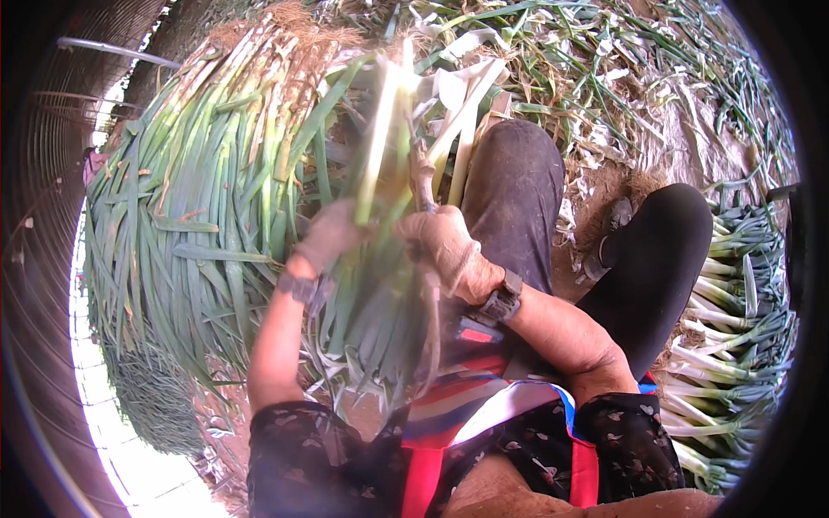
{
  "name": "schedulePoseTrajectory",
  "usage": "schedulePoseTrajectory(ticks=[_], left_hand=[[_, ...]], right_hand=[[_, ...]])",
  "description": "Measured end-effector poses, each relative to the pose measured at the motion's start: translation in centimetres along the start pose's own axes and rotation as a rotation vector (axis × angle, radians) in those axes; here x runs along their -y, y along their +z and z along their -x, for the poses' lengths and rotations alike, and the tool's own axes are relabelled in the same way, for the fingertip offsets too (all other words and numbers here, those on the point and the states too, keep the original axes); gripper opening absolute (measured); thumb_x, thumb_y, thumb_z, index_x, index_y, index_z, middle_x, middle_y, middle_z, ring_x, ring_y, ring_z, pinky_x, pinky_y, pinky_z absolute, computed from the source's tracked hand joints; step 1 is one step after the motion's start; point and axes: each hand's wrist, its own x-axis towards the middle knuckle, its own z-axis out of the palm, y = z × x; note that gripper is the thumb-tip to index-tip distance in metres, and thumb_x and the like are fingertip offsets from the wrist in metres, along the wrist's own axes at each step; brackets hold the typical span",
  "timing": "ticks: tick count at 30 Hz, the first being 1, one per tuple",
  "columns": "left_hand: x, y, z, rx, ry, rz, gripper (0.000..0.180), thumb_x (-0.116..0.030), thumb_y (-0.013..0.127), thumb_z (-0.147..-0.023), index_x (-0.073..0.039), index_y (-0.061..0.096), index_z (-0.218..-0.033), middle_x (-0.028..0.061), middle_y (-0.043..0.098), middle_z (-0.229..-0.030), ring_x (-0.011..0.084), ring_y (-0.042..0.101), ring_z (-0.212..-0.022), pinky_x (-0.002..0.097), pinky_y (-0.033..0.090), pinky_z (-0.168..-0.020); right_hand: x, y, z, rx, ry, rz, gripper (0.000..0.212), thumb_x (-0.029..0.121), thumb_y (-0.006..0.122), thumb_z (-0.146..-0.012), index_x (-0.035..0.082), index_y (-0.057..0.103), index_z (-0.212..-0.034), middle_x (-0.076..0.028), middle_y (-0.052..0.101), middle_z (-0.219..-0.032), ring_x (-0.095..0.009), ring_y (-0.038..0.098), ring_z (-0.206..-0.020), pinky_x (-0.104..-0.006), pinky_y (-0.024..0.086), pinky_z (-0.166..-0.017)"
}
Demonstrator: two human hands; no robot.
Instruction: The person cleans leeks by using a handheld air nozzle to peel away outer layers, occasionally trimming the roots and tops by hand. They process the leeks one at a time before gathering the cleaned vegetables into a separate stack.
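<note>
My gloved left hand (pixel 331 235), blurred by motion, is closed around long green onions, whose pale stalks (pixel 377 142) rise above it and whose green leaves (pixel 371 311) hang below. Beside it my gloved right hand (pixel 439 245) grips a slim, knobbly grey-brown tool (pixel 422 177) pointing up along the stalks. A pale tube (pixel 433 337) hangs under that fist; I cannot make out how it joins the tool. Several white-stemmed green onions (pixel 466 112) lean against my left knee, just past the right hand.
A large heap of unpeeled green onions (pixel 199 173), roots away from me, lies on the left. Rows of white-stemmed green onions (pixel 717 345) line the far right. Stripped leaves and skins (pixel 604 69) litter the ground ahead. A ribbed wall (pixel 52 216) curves along the left edge.
</note>
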Motion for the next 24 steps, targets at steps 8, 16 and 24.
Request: schedulePoseTrajectory(ticks=[8, 16, 24], left_hand=[[3.8, 7.8, -5.1, -0.132, 0.33, -0.595, 0.01, -0.016, 0.06, -0.084, -0.007, 0.065, -0.086, 0.009, 0.063, -0.076, 0.0234, 0.063, -0.073, 0.0351, 0.048, -0.064], [0.4, 8.2, -4.9, -0.218, 0.151, -0.133, 0.019, -0.02, 0.06, -0.083, -0.003, 0.062, -0.091, 0.0151, 0.065, -0.077, 0.0278, 0.064, -0.067, 0.0377, 0.049, -0.06], [-6.9, 1.4, -8.6, 0.145, -0.33, 0.477, 0.037, -0.033, 0.061, -0.086, 0.001, 0.06, -0.099, 0.0153, 0.061, -0.094, 0.0235, 0.057, -0.084, 0.0379, 0.046, -0.074]], right_hand=[[2.0, 0.5, -3.5, -0.035, -0.152, -0.01, 0.011, 0.01, 0.065, -0.08, 0.001, 0.059, -0.078, -0.001, 0.047, -0.058, -0.011, 0.038, -0.04, -0.0279, 0.026, -0.035], [2.1, 1.1, -1.8, -0.123, -0.083, -0.15, 0.009, 0.007, 0.065, -0.08, 0.002, 0.059, -0.084, -0.002, 0.053, -0.065, -0.011, 0.045, -0.047, -0.0269, 0.033, -0.041], [0.7, -1.5, -1.3, -0.217, -0.085, -0.263, 0.014, 0.012, 0.066, -0.079, 0.006, 0.056, -0.072, -0.003, 0.054, -0.061, -0.011, 0.045, -0.041, -0.0246, 0.033, -0.035]])
